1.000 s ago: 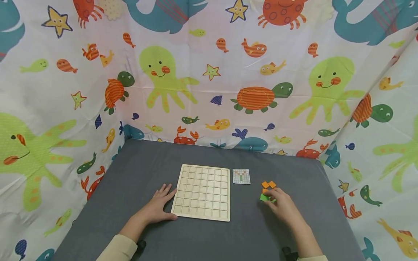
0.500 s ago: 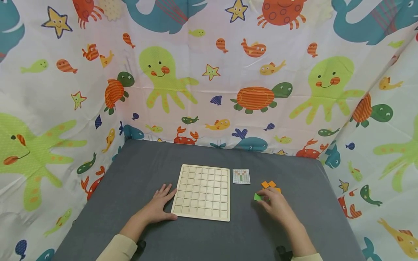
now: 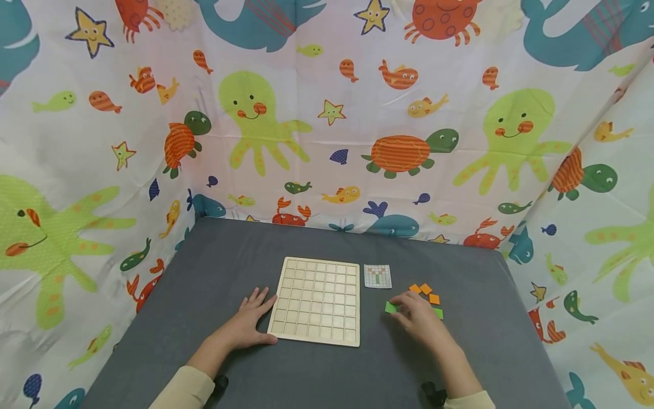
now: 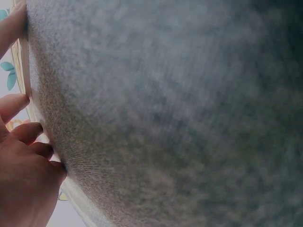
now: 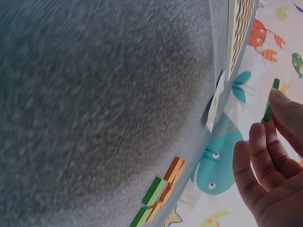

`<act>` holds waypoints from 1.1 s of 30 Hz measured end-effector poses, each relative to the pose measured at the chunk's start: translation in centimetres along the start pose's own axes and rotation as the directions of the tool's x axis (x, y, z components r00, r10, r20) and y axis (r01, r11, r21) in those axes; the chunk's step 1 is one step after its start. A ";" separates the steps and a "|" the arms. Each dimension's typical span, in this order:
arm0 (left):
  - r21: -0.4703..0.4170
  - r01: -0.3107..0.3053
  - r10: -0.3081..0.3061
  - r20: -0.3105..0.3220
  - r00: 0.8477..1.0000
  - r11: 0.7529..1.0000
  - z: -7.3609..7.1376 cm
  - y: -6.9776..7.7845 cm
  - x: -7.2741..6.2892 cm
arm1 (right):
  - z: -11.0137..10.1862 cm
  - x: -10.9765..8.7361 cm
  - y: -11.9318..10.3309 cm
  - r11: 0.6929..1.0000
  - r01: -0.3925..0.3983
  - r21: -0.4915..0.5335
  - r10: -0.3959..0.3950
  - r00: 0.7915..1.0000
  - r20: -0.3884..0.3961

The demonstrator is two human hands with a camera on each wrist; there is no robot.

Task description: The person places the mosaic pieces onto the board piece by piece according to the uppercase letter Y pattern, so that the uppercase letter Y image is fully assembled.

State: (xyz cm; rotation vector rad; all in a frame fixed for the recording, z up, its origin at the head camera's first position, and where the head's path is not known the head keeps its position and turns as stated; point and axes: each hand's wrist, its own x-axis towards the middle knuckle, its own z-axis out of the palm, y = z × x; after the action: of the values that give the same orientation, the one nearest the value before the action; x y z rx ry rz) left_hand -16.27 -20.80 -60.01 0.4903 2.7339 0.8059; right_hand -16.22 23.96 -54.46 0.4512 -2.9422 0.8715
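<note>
A pale wooden grid board (image 3: pixel 318 301) lies on the grey table, its square cells bare. Beside its left edge rests my left hand (image 3: pixel 246 325), fingers spread, with the thumb at the near corner and fingertips at the edge. My right hand (image 3: pixel 422 320) pinches a green square tile (image 5: pixel 271 101) between thumb and finger, raised over the table to the right of the board. Under and behind that hand lie other green tiles (image 5: pixel 154 191) and several orange tiles (image 3: pixel 426 288), partly hidden by it in the head view.
A small printed card (image 3: pixel 377 276) with a coloured grid pattern lies just right of the board. A white curtain (image 3: pixel 327 125) with sea animals stands behind and on both sides of the grey table (image 3: pixel 317 375).
My right hand has picked up the green tile from the pile and carried it left toward the board, uncovering an orange and a green tile. The left hand has not moved.
</note>
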 end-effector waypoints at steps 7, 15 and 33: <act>-0.002 0.012 -0.012 0.007 1.000 1.000 0.0 0.2 0.0 | 0.4 0.4 -0.9 1.000 -0.017 0.006 0.017 1.000 0.006; -0.012 0.002 -0.002 0.002 1.000 1.000 0.1 0.2 0.1 | 1.0 0.8 -2.2 1.000 -0.011 0.019 0.011 1.000 0.018; -0.031 0.020 -0.019 0.019 1.000 0.999 -0.1 0.1 0.2 | 2.6 2.8 -4.5 0.992 0.124 0.040 -0.125 0.992 0.034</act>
State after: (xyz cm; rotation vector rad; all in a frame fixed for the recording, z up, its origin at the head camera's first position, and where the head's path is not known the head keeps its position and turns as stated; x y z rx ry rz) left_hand -16.47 -20.68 -59.93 0.4616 2.7006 0.8334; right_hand -17.44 18.22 -53.88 0.6515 -2.8965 0.9143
